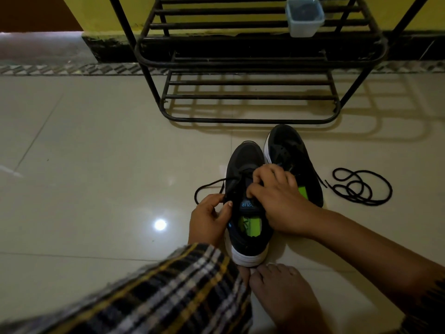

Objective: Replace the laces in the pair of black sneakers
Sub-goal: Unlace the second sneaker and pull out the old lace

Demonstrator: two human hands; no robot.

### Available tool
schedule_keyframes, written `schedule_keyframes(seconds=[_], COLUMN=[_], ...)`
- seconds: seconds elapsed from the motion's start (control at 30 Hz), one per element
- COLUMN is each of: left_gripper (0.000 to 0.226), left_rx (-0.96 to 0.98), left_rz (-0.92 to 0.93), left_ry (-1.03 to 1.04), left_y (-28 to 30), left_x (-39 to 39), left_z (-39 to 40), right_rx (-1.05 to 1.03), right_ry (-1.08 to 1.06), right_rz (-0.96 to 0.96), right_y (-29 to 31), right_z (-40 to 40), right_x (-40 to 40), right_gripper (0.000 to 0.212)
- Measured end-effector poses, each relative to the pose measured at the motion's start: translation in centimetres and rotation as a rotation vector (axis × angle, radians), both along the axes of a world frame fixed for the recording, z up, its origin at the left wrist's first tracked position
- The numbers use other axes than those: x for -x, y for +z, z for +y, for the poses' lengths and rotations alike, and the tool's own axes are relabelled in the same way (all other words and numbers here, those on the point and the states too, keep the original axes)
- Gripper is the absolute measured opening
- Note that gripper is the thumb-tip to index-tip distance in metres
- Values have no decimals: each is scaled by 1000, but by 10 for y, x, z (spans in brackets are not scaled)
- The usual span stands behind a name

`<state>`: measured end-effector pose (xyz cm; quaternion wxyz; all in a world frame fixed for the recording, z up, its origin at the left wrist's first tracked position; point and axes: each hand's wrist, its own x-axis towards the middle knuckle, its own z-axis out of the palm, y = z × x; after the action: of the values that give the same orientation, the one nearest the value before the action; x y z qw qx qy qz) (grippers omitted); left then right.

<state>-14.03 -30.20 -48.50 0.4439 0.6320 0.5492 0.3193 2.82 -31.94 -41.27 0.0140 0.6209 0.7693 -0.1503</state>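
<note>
Plaid sleeve and bare foot nearest me, both hands on the near sneaker.

My left hand pinches the threaded black lace beside the near sneaker, while my right hand curls over its tongue, fingers gripping at the eyelets. The second sneaker touches it on the right, toe toward the metal shoe rack. A loose black lace lies coiled on the floor, near that sneaker's right. A plastic container sits on the rack.

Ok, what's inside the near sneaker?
Inside the near sneaker a green insole shows at the heel. Further in, the tongue and the right hand cover the rest.
</note>
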Motion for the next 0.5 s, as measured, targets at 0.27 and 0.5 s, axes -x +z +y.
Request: schedule_keyframes(seconds=[0.27, 0.5], left_gripper=[46, 26], left_rx=[-61, -127], left_rz=[267, 499], left_ry=[-34, -65], left_y=[-5, 1], left_x=[0, -2], left_z=[3, 3], right_rx=[79, 133], right_ry=[-20, -111], right_rz=[121, 416], right_y=[9, 32], right_z=[-3, 3], right_x=[-5, -15], right_gripper=[34, 18])
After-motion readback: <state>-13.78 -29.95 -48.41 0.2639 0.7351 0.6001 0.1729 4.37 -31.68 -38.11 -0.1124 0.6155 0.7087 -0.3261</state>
